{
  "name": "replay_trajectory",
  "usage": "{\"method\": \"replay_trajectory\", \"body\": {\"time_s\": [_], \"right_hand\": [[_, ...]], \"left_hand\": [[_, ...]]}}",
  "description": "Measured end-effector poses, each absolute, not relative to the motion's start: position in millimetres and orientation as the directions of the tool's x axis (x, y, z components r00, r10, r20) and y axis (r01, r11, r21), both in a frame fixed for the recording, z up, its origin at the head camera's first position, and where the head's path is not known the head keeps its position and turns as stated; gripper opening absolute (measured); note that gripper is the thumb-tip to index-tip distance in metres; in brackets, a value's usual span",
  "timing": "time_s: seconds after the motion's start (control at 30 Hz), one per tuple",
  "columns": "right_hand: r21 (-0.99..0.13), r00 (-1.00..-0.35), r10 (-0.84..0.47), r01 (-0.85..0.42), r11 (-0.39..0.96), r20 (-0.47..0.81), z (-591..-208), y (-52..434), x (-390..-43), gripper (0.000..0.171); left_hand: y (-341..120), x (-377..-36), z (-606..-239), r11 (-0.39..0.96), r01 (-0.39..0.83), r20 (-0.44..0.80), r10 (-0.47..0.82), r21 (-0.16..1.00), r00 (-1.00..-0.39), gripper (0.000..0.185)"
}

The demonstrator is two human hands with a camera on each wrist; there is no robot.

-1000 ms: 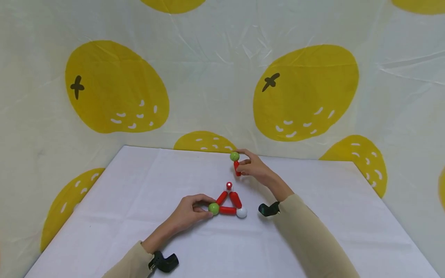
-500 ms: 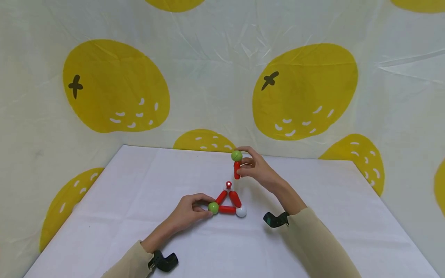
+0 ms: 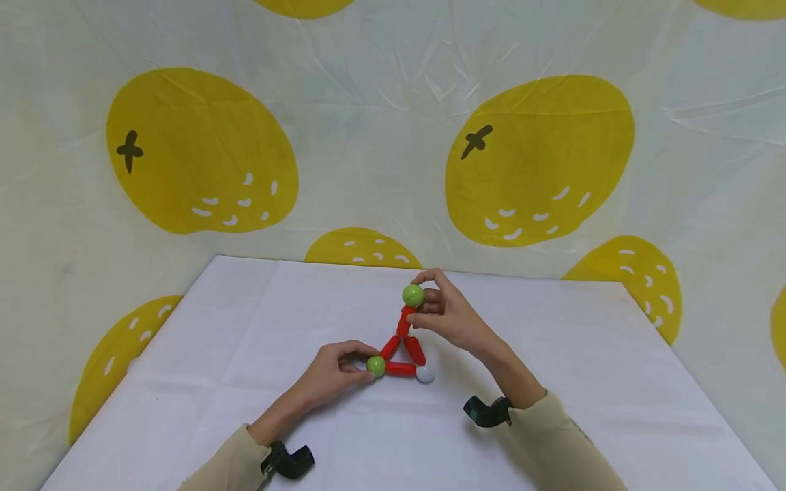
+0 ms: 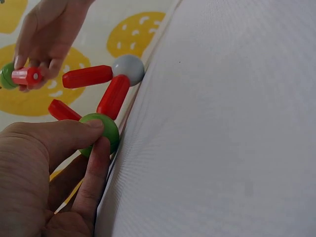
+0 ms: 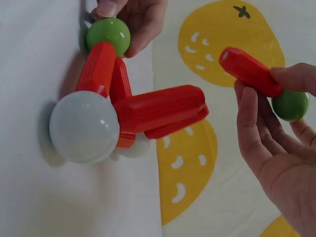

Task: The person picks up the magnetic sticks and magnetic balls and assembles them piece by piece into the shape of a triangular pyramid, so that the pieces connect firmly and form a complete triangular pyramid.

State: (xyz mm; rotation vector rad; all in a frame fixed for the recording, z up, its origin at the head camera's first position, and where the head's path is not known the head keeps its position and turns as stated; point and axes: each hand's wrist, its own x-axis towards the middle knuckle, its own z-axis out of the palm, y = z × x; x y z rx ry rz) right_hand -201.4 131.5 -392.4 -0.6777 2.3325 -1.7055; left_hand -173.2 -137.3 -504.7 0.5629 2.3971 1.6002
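Note:
A triangle of red magnetic rods [image 3: 401,369] lies on the table, joined at its corners by balls. My left hand [image 3: 336,368] pinches its green corner ball [image 3: 376,366] between thumb and fingers. One white ball [image 3: 425,373] forms the near right corner; the right wrist view shows another white ball [image 5: 134,146] behind. From the corners, further red rods [image 5: 163,106] stick up with free ends. Above, my right hand [image 3: 457,320] holds a red rod [image 5: 251,72] with a green ball [image 3: 413,295] on its upper end. In both wrist views the held rod is apart from the triangle.
A white cloth [image 3: 245,320] covers the table, whose back edge lies just behind my right hand. Beyond it hangs a pale backdrop [image 3: 368,136] printed with yellow fruit. A black wrist camera [image 3: 488,411] juts out from my right sleeve.
My right hand has come nearer and lower toward the triangle, carrying the red rod and green ball, which now tilt slightly. The left hand keeps its hold on the corner ball.

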Motion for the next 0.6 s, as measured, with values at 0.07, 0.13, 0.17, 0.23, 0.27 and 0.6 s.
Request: {"method": "replay_trajectory", "body": {"time_s": [0.07,0.13,0.17,0.23,0.27,0.6], "right_hand": [[-0.936,-0.879,-0.459,-0.263,0.232,0.134,-394,129,-199,0.048],[-0.936,-0.876,-0.463,-0.268,0.229,0.138,-395,126,-197,0.045],[-0.933,-0.874,-0.465,-0.274,0.233,0.141,-396,125,-196,0.044],[-0.922,-0.870,-0.469,-0.294,0.251,0.150,-398,123,-194,0.043],[-0.915,-0.869,-0.469,-0.306,0.265,0.155,-399,121,-193,0.043],[-0.819,-0.840,-0.486,-0.445,0.363,0.241,-403,111,-185,0.043]], "left_hand": [[-137,-174,-505,0.339,0.199,0.041,0.421,0.920,-0.906,0.034],[-138,-174,-506,0.337,0.205,0.046,0.425,0.919,-0.904,0.034],[-138,-173,-506,0.336,0.209,0.050,0.426,0.918,-0.903,0.034],[-137,-173,-506,0.331,0.207,0.050,0.426,0.921,-0.904,0.034],[-137,-173,-505,0.328,0.208,0.052,0.426,0.921,-0.903,0.034],[-138,-171,-503,0.321,0.205,0.054,0.423,0.925,-0.905,0.035]]}}
